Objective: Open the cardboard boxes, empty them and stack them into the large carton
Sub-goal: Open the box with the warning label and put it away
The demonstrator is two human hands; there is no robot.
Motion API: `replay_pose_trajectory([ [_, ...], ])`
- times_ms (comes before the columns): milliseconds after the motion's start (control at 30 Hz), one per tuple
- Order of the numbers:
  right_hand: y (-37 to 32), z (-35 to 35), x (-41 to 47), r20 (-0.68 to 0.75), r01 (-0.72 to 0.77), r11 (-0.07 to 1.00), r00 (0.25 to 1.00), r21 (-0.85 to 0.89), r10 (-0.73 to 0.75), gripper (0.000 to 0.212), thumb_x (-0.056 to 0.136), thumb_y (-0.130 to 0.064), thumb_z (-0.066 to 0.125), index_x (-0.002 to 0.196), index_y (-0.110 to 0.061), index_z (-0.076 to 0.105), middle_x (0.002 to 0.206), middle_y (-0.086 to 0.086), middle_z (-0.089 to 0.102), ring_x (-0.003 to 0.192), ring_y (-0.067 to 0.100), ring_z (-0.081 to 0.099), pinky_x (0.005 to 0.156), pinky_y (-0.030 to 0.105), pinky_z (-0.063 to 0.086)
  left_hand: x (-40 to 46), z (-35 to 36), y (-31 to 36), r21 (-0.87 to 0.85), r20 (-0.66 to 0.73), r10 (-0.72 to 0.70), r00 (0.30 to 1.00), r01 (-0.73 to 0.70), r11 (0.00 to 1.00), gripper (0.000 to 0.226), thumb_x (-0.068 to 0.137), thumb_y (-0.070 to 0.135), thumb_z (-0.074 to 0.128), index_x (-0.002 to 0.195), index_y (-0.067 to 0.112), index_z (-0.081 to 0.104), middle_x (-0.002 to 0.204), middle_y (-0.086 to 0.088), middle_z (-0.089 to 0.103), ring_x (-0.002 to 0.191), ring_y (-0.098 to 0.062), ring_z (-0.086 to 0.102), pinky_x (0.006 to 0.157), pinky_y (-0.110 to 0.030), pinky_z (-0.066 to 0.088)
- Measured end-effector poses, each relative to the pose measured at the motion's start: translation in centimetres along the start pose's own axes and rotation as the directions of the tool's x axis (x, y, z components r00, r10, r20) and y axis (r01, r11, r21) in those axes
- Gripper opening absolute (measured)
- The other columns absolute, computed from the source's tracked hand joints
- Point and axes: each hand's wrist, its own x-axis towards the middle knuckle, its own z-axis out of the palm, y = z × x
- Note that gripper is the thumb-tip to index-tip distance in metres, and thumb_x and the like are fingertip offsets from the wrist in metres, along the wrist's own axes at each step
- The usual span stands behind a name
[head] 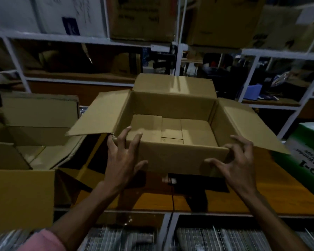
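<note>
Both hands spread wide, the left hand (122, 156) and right hand (237, 160) touch the open cardboard box's (172, 156) near wall at the table's (152, 200) near edge.

- The open cardboard box (172, 142) stands on the table (225, 200) in front of you.
- The large carton (31, 134) stands to its left, close beside.
- A printed box (304, 156) is at its right.
- The shelves (98, 40) with cartons stand behind the table.
</note>
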Motion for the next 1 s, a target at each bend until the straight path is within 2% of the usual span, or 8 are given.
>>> replay_pose_trajectory([
  [100,-4.8,-1.1,2.7,-0.064,0.076,0.997,0.995,0.013,-0.075,0.077,0.061,-0.059,0.077,0.111,-0.003,0.062,0.134,0.018,0.048,0.120,0.036,0.052,0.088,0.058,0.055,1.7,-5.0,-1.5,-0.002,-0.091,0.035,0.995,-0.035,0.999,0.118,0.061,0.043,0.094,0.154,0.032,0.023,0.159,-0.012,0.016,0.138,-0.063,0.021,0.099,-0.084,0.030],
  [233,-12.4,-0.9,5.4,-0.109,0.089,0.996,0.990,0.028,-0.085,0.084,0.063,-0.070,0.068,0.116,-0.006,0.058,0.121,0.017,0.050,0.105,0.033,0.055,0.079,0.053,0.056,3.5,-12.2,-6.1,-0.007,-0.145,0.065,0.987,-0.067,0.998,0.120,0.061,0.043,0.094,0.154,0.036,0.019,0.154,-0.009,0.020,0.137,-0.061,0.021,0.096,-0.085,0.033],
  [367,-21.2,1.2,6.7,-0.130,0.103,0.993,0.987,0.052,-0.096,0.087,0.061,-0.072,0.068,0.118,-0.008,0.057,0.119,0.015,0.050,0.100,0.023,0.051,0.077,0.043,0.053,4.7,-20.7,-12.6,0.106,-0.156,0.091,0.984,-0.075,0.991,0.115,0.059,0.045,0.095,0.151,0.027,0.028,0.143,-0.014,0.029,0.128,-0.061,0.029,0.096,-0.082,0.036],
  [567,-33.9,7.7,7.6,-0.134,0.121,0.984,0.986,0.129,-0.104,0.090,0.060,-0.079,0.065,0.119,-0.011,0.057,0.116,0.011,0.050,0.098,0.024,0.053,0.077,0.044,0.054,4.0,-31.7,-22.9,0.235,-0.150,0.071,0.986,-0.034,0.971,0.104,0.059,0.039,0.096,0.144,0.023,0.039,0.136,-0.015,0.034,0.126,-0.054,0.032,0.093,-0.074,0.044],
  [767,-43.4,16.2,7.3,-0.064,0.165,0.969,0.986,0.185,-0.156,0.082,0.063,-0.077,0.068,0.115,-0.014,0.058,0.111,0.008,0.051,0.096,0.024,0.054,0.075,0.045,0.055,1.2,-35.5,-34.0,0.318,-0.110,-0.067,0.992,0.099,0.943,0.098,0.056,0.040,0.097,0.134,0.021,0.040,0.130,-0.020,0.038,0.120,-0.058,0.035,0.088,-0.075,0.045],
  [900,-47.3,22.0,7.1,0.016,0.164,0.966,0.985,0.200,-0.170,0.086,0.062,-0.080,0.064,0.118,-0.015,0.058,0.113,0.008,0.051,0.097,0.026,0.056,0.073,0.048,0.057,-0.5,-35.1,-40.3,0.328,-0.066,-0.168,0.984,0.181,0.927,0.097,0.059,0.043,0.095,0.133,0.025,0.035,0.130,-0.020,0.037,0.123,-0.059,0.033,0.091,-0.077,0.043],
  [1000,-49.2,26.0,7.0,0.069,0.156,0.964,0.982,0.216,-0.174,0.086,0.062,-0.078,0.066,0.118,-0.014,0.059,0.114,0.009,0.051,0.097,0.025,0.055,0.072,0.049,0.057,-1.1,-34.6,-43.9,0.338,-0.041,-0.239,0.970,0.238,0.911,0.098,0.060,0.046,0.094,0.135,0.024,0.036,0.131,-0.019,0.037,0.124,-0.057,0.033,0.093,-0.073,0.044],
])
